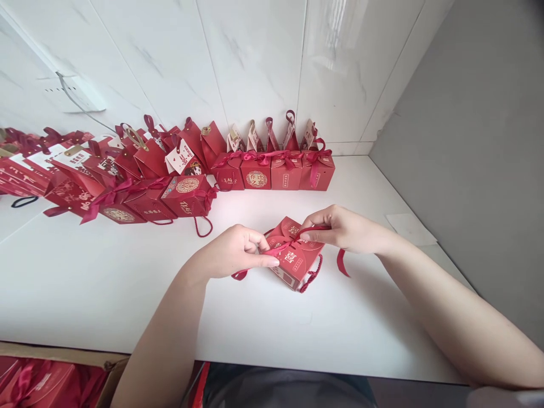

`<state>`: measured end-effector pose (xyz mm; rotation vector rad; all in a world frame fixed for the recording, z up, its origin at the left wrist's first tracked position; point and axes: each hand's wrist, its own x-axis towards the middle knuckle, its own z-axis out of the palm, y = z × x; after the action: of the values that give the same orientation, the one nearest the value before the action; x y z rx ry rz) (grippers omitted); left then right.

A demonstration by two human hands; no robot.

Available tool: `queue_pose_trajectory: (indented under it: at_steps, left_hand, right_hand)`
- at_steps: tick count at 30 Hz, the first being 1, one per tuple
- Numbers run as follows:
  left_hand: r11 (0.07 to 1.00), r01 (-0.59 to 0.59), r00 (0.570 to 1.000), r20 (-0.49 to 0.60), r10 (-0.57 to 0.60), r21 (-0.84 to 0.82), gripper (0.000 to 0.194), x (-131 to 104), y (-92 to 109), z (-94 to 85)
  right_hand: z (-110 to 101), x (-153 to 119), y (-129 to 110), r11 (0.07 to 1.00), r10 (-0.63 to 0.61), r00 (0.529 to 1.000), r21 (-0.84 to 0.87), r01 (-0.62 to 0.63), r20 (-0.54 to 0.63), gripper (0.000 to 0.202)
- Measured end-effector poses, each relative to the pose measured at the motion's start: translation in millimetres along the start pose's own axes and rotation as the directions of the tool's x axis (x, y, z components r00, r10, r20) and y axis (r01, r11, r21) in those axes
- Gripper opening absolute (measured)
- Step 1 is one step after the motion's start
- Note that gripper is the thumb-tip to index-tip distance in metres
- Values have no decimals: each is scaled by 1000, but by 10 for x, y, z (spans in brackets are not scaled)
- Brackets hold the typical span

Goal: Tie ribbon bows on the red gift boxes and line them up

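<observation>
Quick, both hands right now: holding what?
Left hand: closed, pinching the red ribbon over the small red box.
Right hand: closed, pinching the same ribbon.

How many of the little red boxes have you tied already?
The red boxes by the wall look done, with ribbons tied on top. In hand is one box: the left hand and right hand pinch its ribbon, whose bow looks unfinished. That bow seems left to do. I can't tell whether boxes in the carton need work.
</observation>
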<state>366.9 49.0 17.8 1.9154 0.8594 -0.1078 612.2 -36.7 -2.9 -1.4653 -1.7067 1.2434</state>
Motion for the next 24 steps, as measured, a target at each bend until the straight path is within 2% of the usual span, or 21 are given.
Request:
queue_pose_trajectory:
  at_steps: [5,9,12,15,20,24]
  left_hand:
    - [990,-12,998,59,21,-144,35,52,-26,-6]
    - [983,30,998,58,-20,-182,34,78,-68,8]
    - [980,28,1000,9,-27,-197,33,89,-61,22]
    - [977,7,999,-50,-18,-215,29,104,-40,28]
    - [976,-74,995,-74,59,-206,23,131,-64,12]
    - [985,-149,976,-174,133,-85,24,140,-82,-13]
  right_hand:
    - [-30,-33,-39,1000,-23,999,-14,24,38,23]
    - [13,-60,-94,998,5,1000,-56,-5,4,31]
    - [68,-60,-121,996,17,997,-90,-25,-81,32]
    - [78,-52,-119,997,-24,993,-72,15,-113,28]
    - [8,-60,-100,998,-26,999,-55,24,-40,26]
    - [-3,-74,-114,996,-29,999,-80,30,21,24]
